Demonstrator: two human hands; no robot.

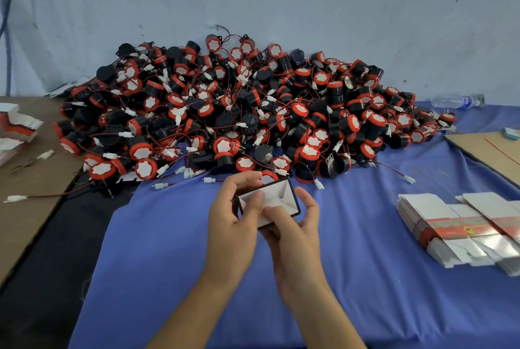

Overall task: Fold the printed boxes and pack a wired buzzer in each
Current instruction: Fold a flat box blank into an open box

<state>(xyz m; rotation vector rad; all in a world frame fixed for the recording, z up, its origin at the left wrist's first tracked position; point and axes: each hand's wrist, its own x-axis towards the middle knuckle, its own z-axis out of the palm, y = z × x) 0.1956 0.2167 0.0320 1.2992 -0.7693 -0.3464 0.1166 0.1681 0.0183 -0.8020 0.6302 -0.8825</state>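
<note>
A small printed box (277, 196), white inside with dark edges, is held open-end up over the blue cloth (168, 250). My left hand (233, 216) grips its left side, thumb pressing a white inner flap. My right hand (295, 224) holds the near and right side, thumb on the flap too. Just beyond lies a big heap of black-and-red wired buzzers (242, 112) with white connectors. A stack of flat printed box blanks (455, 230) lies at the right.
Brown cardboard (31, 193) covers the table's left, with more stacked blanks (17, 129) at the far left. Another cardboard sheet (489, 148) and a plastic water bottle (455, 101) lie at the back right. A grey wall stands behind the heap.
</note>
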